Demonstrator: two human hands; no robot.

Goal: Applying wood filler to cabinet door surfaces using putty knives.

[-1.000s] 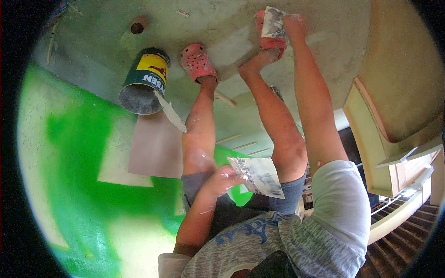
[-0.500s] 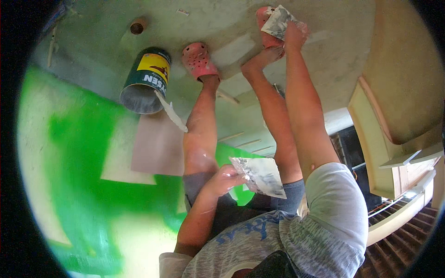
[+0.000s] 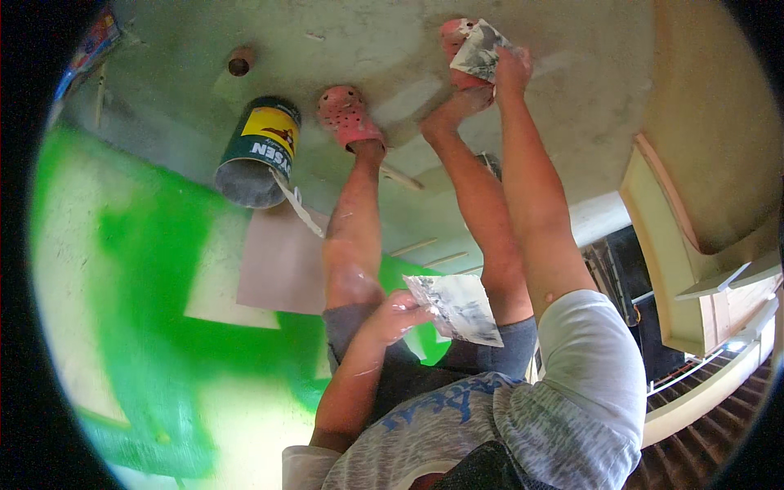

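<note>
My left hand (image 3: 396, 318), in front of my lap, is closed on the edge of a flat square plate (image 3: 461, 310) smeared with white and dark grey paste. My right arm reaches far forward, and my right hand (image 3: 514, 69) grips a second thin spreader plate (image 3: 480, 53), also coated in white paste. It overlaps my right pink clog (image 3: 456, 37) in the view; whether it touches the grey surface I cannot tell. My other pink clog (image 3: 347, 114) stands to the left. Bits of white paste stick to my left fingers.
A dark green paint can (image 3: 265, 147) with a yellow label stands left of my legs, a pale strip (image 3: 298, 204) at its mouth. Farther off lies a small brown cylinder (image 3: 240, 61). A green-painted wall (image 3: 155, 245) is on the left, cream panels (image 3: 665, 261) on the right.
My right hand and its spreader have shifted slightly left and nearer. The left hand keeps its plate almost in place. The view has tilted a little, with the can appearing lower.
</note>
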